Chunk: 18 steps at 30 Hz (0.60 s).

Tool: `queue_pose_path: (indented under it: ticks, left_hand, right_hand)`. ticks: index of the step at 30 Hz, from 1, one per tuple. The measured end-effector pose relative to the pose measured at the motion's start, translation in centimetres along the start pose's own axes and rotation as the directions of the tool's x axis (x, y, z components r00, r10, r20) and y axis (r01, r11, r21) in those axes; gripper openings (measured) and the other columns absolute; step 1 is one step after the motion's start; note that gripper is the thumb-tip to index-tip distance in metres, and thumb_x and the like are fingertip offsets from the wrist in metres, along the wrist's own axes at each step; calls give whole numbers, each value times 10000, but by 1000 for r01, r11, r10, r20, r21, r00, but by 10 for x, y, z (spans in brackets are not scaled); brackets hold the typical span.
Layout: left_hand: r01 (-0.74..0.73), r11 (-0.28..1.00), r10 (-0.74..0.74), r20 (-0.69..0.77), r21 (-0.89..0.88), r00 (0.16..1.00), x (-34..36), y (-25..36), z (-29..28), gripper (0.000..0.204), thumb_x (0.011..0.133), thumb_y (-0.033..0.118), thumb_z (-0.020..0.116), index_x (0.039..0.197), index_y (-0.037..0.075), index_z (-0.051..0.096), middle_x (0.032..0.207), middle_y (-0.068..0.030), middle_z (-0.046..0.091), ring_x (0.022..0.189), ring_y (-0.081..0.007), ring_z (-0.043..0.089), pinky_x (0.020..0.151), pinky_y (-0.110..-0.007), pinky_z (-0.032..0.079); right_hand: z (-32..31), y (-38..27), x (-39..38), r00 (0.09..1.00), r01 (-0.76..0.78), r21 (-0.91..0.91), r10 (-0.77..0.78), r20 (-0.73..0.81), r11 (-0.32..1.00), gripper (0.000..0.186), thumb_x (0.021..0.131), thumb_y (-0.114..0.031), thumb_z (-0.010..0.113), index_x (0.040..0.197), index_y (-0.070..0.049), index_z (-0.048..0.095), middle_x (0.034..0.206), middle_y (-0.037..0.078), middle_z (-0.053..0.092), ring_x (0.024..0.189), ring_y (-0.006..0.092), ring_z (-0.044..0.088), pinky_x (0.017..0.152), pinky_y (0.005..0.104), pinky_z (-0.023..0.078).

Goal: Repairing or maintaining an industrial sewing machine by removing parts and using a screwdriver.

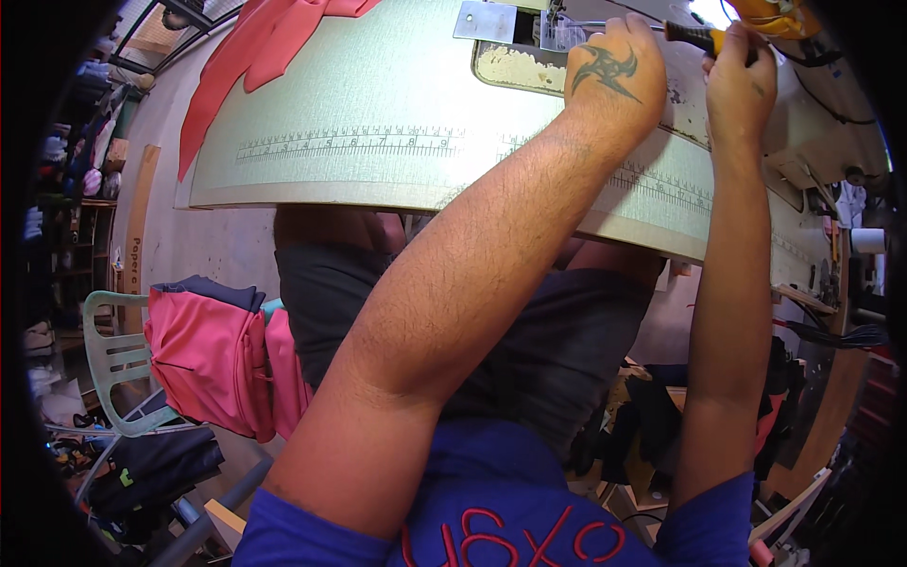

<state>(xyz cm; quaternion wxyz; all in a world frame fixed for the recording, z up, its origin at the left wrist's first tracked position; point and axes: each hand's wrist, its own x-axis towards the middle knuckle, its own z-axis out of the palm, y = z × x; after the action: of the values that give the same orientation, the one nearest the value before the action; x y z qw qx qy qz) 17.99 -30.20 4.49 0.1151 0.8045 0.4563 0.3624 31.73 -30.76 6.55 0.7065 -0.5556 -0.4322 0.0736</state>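
Note:
A screwdriver with a black and yellow handle (692, 36) lies across the needle area of a sewing machine (556, 26), its thin metal shaft pointing left. My right hand (743, 94) is closed round the end of the handle. My left hand (619, 80), tattooed on its back, is closed at the shaft beside the presser foot; its fingertips are partly hidden. Left of the needle area, a shiny metal slide plate (485, 21) sits over the machine bed (518, 68), whose paint is worn.
The pale green tabletop (378, 104) carries a printed ruler along its near edge. Pink fabric (255, 57) hangs over its left side. A green plastic chair (113, 354) at left holds pink garment pieces (208, 354). A yellow-orange object (775, 16) is at top right.

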Motion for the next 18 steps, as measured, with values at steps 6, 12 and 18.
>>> queue_pose_path:
  ticks: [6, 12, 18]
  left_hand:
    - [-38, 999, 38, 21, -3, 999, -1, 0, -3, 348, 820, 90, 602, 1120, -63, 515, 1055, -210, 606, 989, -310, 648, 813, -400, 521]
    - [-39, 999, 39, -20, 8, 999, 1, -1, 1, 364, 824, 91, 598, 1137, -73, 510, 1065, -214, 602, 981, -316, 647, 814, -398, 521]
    - [-10, 1000, 10, 18, -9, 1000, -1, -1, -2, 353, 837, 97, 588, 1140, -67, 512, 1070, -206, 600, 983, -312, 647, 814, -398, 522]
  right_hand:
    - [-2, 1, 0, 995, -92, -36, 93, 37, 995, 323, 983, -288, 562, 1121, 2, 526, 780, 27, 572, 558, 76, 551, 482, 198, 418]
    - [-2, 3, 0, 996, -43, 19, 41, 84, 999, 326, 985, -281, 558, 1125, 12, 526, 827, 37, 590, 600, 79, 568, 497, 198, 428]
    - [-4, 2, 0, 986, -147, -9, 147, 72, 989, 318, 978, -283, 572, 1101, 8, 533, 809, 27, 575, 574, 75, 549, 479, 191, 412]
